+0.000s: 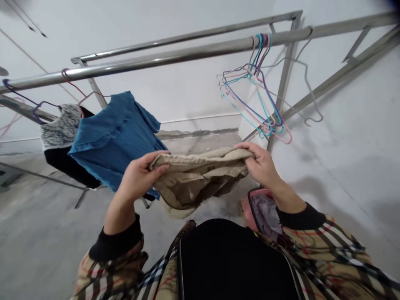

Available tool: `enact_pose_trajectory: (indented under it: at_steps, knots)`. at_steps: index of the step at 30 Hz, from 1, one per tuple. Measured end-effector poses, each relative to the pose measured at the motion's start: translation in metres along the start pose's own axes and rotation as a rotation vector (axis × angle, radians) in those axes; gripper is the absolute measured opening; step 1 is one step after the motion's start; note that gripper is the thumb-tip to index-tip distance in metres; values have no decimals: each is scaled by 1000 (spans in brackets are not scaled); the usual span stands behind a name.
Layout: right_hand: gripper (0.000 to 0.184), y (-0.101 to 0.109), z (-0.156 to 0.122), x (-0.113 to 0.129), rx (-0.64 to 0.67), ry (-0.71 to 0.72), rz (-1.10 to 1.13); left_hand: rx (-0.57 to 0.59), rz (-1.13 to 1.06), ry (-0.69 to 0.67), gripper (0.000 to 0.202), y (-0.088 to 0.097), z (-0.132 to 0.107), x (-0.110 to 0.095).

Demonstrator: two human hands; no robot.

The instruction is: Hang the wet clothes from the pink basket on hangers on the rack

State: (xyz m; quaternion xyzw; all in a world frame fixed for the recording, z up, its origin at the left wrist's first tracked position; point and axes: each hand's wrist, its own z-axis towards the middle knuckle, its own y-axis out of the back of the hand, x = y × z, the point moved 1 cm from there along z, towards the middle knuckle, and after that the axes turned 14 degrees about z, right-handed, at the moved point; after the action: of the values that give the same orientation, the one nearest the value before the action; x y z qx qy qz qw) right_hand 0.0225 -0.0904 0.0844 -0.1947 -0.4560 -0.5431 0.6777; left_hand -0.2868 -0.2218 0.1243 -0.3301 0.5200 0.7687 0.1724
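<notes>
A crumpled beige garment (196, 177) is stretched between my two hands at chest height. My left hand (137, 177) is closed on its left edge, thumb over the cloth. My right hand (261, 162) is closed on its right edge. Just behind the left hand hangs a blue top (112, 137) on a red hanger from the steel rail (175, 56). Beside it, further left, hangs a grey-and-black garment (59, 133) on a purple hanger.
A bunch of empty coloured wire hangers (256, 96) hangs on the rail at upper right. A pink basket (259, 210) with clothes sits by my right forearm. A second rail (187, 37) and slanted rack struts run behind. White walls and a concrete floor surround the rack.
</notes>
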Motion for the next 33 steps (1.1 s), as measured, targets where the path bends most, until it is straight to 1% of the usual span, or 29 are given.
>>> enact_pose_trajectory:
  at_steps: [1,2,3,4,6,7,8,9,10,11,12,13,14,15,16,18,19,22,23,26,29,31,33]
  knots:
    - [35,-2,-1,0,98,-26,-18,6,35,48,41,-3,-3,9]
    - [35,-6,-2,-2,221,-63,-43,1,19,99,40,-6,-7,16]
    - [35,-10,-5,-6,359,-105,-71,6,-45,155,40,-10,-11,23]
    - [34,-14,-8,-9,506,-144,-97,40,-154,217,42,-14,-16,29]
    - [28,-20,-12,-16,769,-186,-126,164,-413,338,46,-23,-26,35]
    - [25,-21,-12,-19,833,-185,-132,228,-524,387,47,-27,-31,36]
    - [23,-19,-9,-20,819,-168,-143,276,-605,425,48,-31,-35,36]
    - [22,-14,-2,-20,722,-135,-166,307,-655,451,46,-34,-39,35]
    - [22,-7,7,-19,553,-89,-211,324,-685,469,45,-38,-43,34]
    - [23,3,17,-17,343,-39,-281,339,-704,480,43,-42,-46,33]
    - [24,13,29,-14,132,8,-373,357,-717,485,41,-46,-48,33]
    - [26,24,41,-11,-49,45,-480,378,-725,486,40,-50,-49,34]
    - [29,34,53,-8,-184,61,-592,403,-731,483,39,-54,-50,35]
    - [34,42,64,-6,-275,51,-693,429,-733,475,38,-58,-51,37]
    - [39,49,74,-6,-329,21,-776,453,-732,463,37,-61,-52,38]
    - [44,57,88,-10,-366,-56,-867,492,-724,436,35,-65,-53,43]
    - [42,58,93,-13,-367,-84,-880,505,-722,427,35,-66,-53,45]
    - [26,59,99,-21,-371,-111,-859,515,-715,415,36,-67,-55,51]
    - [23,59,100,-22,-378,-113,-839,516,-711,411,36,-67,-55,53]
    - [21,59,103,-19,-390,-110,-733,533,-698,393,36,-68,-55,57]
    - [24,57,107,-8,-357,-75,-575,566,-683,371,37,-71,-55,58]
    - [28,53,107,-2,-336,-49,-491,588,-659,352,39,-74,-54,57]
    - [30,45,100,4,-309,-31,-376,594,-621,329,41,-76,-51,55]
